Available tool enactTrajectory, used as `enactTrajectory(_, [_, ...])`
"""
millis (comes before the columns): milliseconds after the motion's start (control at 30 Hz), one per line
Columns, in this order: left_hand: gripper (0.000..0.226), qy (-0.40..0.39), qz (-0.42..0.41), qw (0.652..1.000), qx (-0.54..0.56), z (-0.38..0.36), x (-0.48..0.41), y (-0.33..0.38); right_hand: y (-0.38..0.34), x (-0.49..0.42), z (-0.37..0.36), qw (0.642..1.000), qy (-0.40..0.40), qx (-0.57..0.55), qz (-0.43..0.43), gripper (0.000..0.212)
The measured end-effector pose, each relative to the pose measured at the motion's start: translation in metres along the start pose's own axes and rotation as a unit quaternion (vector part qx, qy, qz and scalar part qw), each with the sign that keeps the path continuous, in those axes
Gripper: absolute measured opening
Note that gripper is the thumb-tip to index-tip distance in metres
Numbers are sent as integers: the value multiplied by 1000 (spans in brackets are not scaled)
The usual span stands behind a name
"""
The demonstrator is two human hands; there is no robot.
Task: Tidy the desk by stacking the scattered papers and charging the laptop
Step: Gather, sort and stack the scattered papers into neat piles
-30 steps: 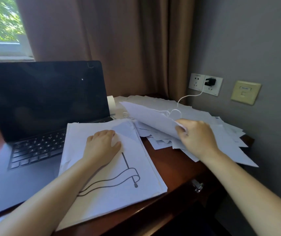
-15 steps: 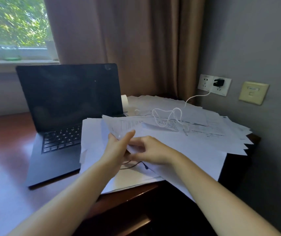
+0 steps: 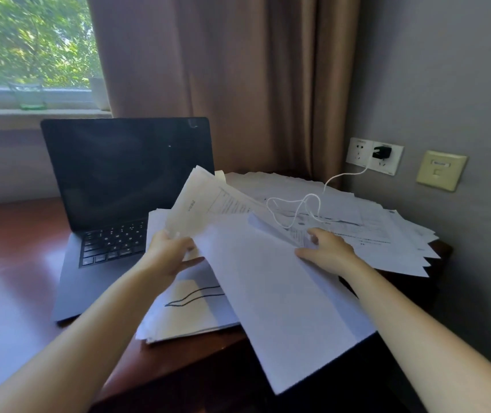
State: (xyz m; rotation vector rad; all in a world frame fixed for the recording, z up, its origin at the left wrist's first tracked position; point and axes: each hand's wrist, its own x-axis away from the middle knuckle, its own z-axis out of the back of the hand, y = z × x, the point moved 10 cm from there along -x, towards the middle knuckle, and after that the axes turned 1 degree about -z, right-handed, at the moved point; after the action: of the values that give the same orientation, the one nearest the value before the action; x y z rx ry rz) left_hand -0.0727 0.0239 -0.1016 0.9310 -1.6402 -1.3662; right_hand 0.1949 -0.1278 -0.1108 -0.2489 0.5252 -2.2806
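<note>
Right of the open black laptop (image 3: pixel 113 180), a busy spot

Just right of it, the left hand (image 3: pixel 169 254) and right hand (image 3: pixel 327 251), apart, each grip loose white paper sheets (image 3: pixel 283 293). One corner hangs past the brown wooden desk (image 3: pixel 15 263) front edge. Under them lies a neat white paper stack (image 3: pixel 184 317). Farther right, a messy paper pile (image 3: pixel 381 234) carries a thin white cable (image 3: pixel 297 210). Left of the laptop, the desk top shows wide.
</note>
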Motion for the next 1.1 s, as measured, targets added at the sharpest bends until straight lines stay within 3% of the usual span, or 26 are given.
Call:
enactTrajectory(100, [29, -16, 1, 1000, -13, 10, -2, 3, -23, -4, -8, 997, 16, -67, 44, 43])
enactTrajectory(167, [28, -19, -2, 1000, -15, 15, -3, 4, -37, -6, -12, 991, 42, -100, 75, 6])
enactTrajectory(267, [17, -4, -1, 1000, -9, 28, -5, 5, -46, -11, -9, 984, 95, -125, 83, 35])
enactTrajectory(500, [9, 23, -18, 1000, 6, 68, -26, 24, -74, -34, 43, 958, 184, -175, 131, 28])
enactTrajectory(667, [7, 14, 1, 996, -93, 73, -55, 38, -109, -50, 25, 975, 89, -120, 167, 35])
enactTrajectory(767, [13, 64, -11, 984, -165, 79, -72, 46, -113, -61, -6, 988, 49, -87, 117, 35])
enactTrajectory(867, [22, 105, -14, 986, -127, 76, -74, 39, -100, -67, -34, 996, 27, -70, 48, 22])
enactTrajectory(967, [27, 61, 21, 996, -54, 63, -70, 17, -91, -58, -34, 994, 36, -92, 45, 23])
enactTrajectory(1100, [17, -32, -26, 996, -79, 46, -51, 9, -69, -29, -27, 993, 9, -102, 55, 22])
